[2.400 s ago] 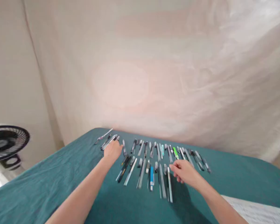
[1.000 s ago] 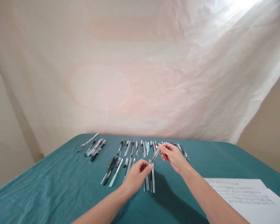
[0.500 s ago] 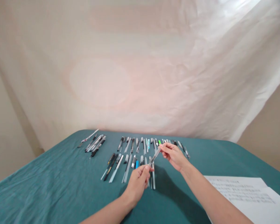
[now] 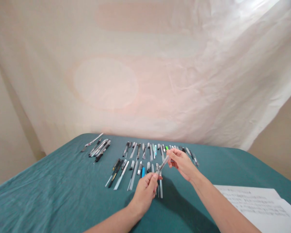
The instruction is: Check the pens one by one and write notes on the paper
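Note:
Both my hands are on one clear pen (image 4: 163,164), held slanted above the table. My left hand (image 4: 146,189) pinches its lower end, while my right hand (image 4: 180,163) grips the upper end between thumb and fingers. Beneath and behind them, pens and caps lie in two rows on the green cloth. A blue cap (image 4: 143,171) is just beyond my left hand, and a pale pen (image 4: 161,187) lies partly hidden beside it. In the back row, a green piece (image 4: 167,148) shows next to my right fingertips.
A loose bunch of pens (image 4: 100,149) lies at the back left. Sheets of paper with handwriting (image 4: 257,204) rest at the front right of the green tablecloth (image 4: 50,187). Behind the table hangs a pale cloth (image 4: 145,81).
Both hands stay on the pen, almost in the same place. The whole view has shifted slightly.

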`<state>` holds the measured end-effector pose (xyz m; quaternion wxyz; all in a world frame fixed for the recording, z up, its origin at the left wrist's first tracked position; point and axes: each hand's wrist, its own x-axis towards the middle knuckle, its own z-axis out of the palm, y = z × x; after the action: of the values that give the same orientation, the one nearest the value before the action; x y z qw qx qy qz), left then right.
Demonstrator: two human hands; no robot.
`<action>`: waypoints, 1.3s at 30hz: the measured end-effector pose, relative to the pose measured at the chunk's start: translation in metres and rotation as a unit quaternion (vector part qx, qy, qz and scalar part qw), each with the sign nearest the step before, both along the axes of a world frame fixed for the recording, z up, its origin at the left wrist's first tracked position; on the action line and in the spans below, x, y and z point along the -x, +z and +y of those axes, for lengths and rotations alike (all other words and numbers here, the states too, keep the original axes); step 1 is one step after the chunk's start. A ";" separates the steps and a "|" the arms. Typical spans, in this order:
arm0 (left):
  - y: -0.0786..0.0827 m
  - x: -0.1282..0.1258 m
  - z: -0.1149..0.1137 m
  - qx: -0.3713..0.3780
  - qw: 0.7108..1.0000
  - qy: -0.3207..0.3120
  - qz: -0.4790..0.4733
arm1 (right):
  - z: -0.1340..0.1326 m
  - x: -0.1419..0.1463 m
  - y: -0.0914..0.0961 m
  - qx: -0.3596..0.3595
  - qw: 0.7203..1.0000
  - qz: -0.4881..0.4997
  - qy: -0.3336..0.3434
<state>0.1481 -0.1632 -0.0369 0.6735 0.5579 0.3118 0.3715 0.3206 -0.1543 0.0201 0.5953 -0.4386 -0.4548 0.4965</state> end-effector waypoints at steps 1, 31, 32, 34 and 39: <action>0.000 0.000 0.000 -0.011 1.000 0.003 0.007 | 0.001 -0.001 -0.002 0.002 1.000 -0.007 -0.010; -0.001 0.005 0.003 -0.031 0.998 0.004 0.058 | 0.004 -0.001 -0.010 0.072 0.997 0.007 0.018; -0.001 0.005 0.004 -0.030 0.998 0.004 0.058 | 0.004 -0.001 -0.011 0.071 0.997 0.003 0.013; -0.001 0.005 0.004 -0.029 0.998 0.002 0.057 | 0.005 -0.003 -0.010 0.070 0.997 0.005 0.012; -0.001 0.005 0.003 -0.016 0.999 0.000 0.048 | 0.002 -0.005 -0.003 0.069 0.995 0.045 0.050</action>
<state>0.1429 -0.1598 -0.0376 0.6491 0.5856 0.3376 0.3489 0.3255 -0.1524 0.0168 0.5583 -0.4326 -0.4133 0.5748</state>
